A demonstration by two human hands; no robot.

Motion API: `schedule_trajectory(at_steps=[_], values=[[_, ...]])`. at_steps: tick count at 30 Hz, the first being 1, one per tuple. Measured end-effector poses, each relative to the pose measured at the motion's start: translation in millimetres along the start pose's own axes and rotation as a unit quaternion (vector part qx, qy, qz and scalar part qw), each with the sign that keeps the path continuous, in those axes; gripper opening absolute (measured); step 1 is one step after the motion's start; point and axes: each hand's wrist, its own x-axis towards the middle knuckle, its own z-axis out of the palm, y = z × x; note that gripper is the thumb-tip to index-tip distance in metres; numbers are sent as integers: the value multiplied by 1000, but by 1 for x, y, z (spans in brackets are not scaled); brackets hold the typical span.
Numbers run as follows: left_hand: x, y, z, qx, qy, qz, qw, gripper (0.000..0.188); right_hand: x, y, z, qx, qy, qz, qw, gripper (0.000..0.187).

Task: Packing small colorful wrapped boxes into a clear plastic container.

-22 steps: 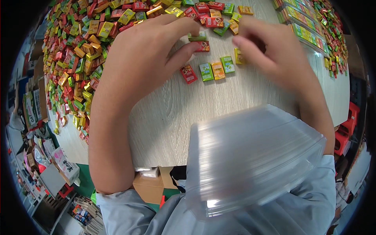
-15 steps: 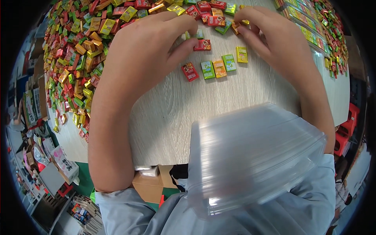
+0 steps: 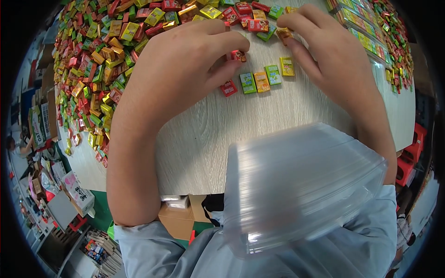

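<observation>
My left hand (image 3: 192, 53) is closed at thumb and forefinger around a small red box (image 3: 238, 56), which it partly hides. Between the thumb and forefinger of my right hand (image 3: 324, 48) is a small orange box (image 3: 284, 34), tilted. Nearer to me lies a loose row: a red box (image 3: 228, 88) partly under my left thumb, a green box (image 3: 248, 83), an orange box (image 3: 262, 82), another green box (image 3: 273, 74) and a yellow box (image 3: 287, 66) standing slightly apart. Beyond my hands several red and green boxes (image 3: 257, 25) lie jumbled.
A large heap of small coloured boxes (image 3: 99, 69) covers the table's left side. Filled clear trays (image 3: 366, 39) stand far right, beside more loose boxes (image 3: 394, 55). A stack of clear plastic trays (image 3: 301, 180) sits close in front of me, over the edge of the wooden table (image 3: 194, 153).
My left hand has moved slightly right and nearer, over the red boxes, and closed on one. The orange box at my right fingertips has shifted and turned. The row stays nearly in place.
</observation>
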Motion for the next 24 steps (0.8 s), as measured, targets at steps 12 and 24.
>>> schedule_trajectory(at_steps=[12,24], values=[[-6,-13,-14,19,-32,-34,999,17,-10,21,10,-62,-12,-77,995,9],[-12,-10,-28,-71,-133,-117,982,18,-13,17,16,16,-21,-45,999,11]])
